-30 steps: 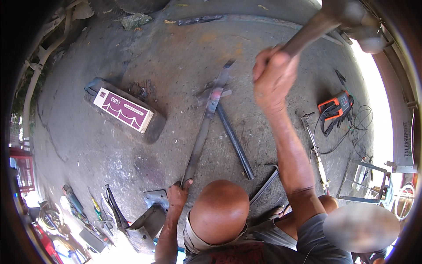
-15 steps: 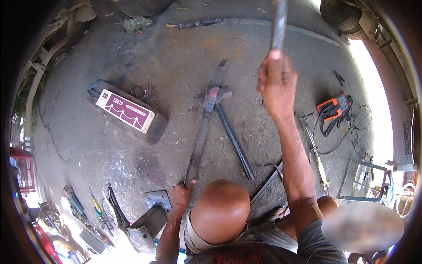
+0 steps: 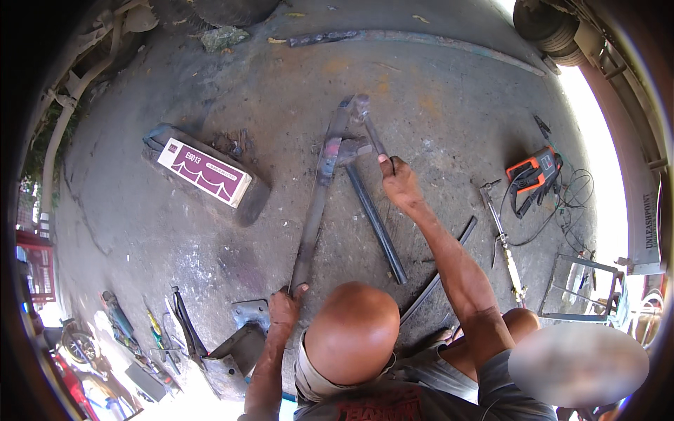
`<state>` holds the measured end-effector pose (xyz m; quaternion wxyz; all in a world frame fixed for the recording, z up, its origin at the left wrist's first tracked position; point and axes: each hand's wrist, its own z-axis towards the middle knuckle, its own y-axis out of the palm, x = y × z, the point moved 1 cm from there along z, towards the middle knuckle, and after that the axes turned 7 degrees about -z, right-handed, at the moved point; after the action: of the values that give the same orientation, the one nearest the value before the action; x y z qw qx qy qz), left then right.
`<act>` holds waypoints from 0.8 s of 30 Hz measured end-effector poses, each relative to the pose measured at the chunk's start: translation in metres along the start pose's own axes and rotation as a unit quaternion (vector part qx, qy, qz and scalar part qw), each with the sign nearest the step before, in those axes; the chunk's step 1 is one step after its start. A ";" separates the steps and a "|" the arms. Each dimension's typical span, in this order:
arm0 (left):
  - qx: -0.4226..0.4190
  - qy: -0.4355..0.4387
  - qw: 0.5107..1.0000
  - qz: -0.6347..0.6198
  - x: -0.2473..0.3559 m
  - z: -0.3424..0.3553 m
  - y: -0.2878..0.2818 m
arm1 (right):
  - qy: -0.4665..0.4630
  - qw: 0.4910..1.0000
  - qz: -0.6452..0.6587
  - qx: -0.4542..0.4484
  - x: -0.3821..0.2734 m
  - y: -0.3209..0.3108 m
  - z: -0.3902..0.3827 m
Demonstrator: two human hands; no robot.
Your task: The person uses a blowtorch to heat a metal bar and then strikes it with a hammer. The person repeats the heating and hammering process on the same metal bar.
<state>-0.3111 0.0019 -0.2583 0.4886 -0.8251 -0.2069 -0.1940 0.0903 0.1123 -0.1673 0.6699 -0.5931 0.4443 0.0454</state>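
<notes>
Left hand: grip closed around metal bar, near end. Right hand: grip around hammer, head at bar's far end. Bar extends over floor between purple-white box and dark pipe.

Open floor left of bar, box beyond

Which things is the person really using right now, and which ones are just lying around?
In use, it seems:
hammer, held in the right grip
long flat metal bar, held near its end by the left grip
dark-handled tool, which the bar seems to lie across

Just lying around:
purple-and-white box
orange-and-black machine
long curved strip
</notes>
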 end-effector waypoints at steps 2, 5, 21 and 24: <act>-0.001 0.008 1.000 -0.014 0.005 0.001 -0.005 | -0.018 0.999 0.014 0.039 -0.023 -0.025 -0.001; 0.004 0.007 1.000 0.012 0.001 0.001 -0.003 | -0.060 0.994 0.058 0.075 -0.062 -0.063 -0.008; -0.005 0.004 0.999 0.033 -0.005 0.010 -0.001 | 0.054 0.997 -0.043 -0.029 0.025 0.015 0.000; 0.014 0.006 0.999 0.044 -0.009 0.004 -0.001 | 0.034 0.999 -0.016 -0.021 0.014 0.009 -0.013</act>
<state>-0.3192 0.0047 -0.2640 0.5094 -0.8252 -0.1708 -0.1743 0.0869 0.0977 -0.1816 0.6425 -0.6152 0.4562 0.0243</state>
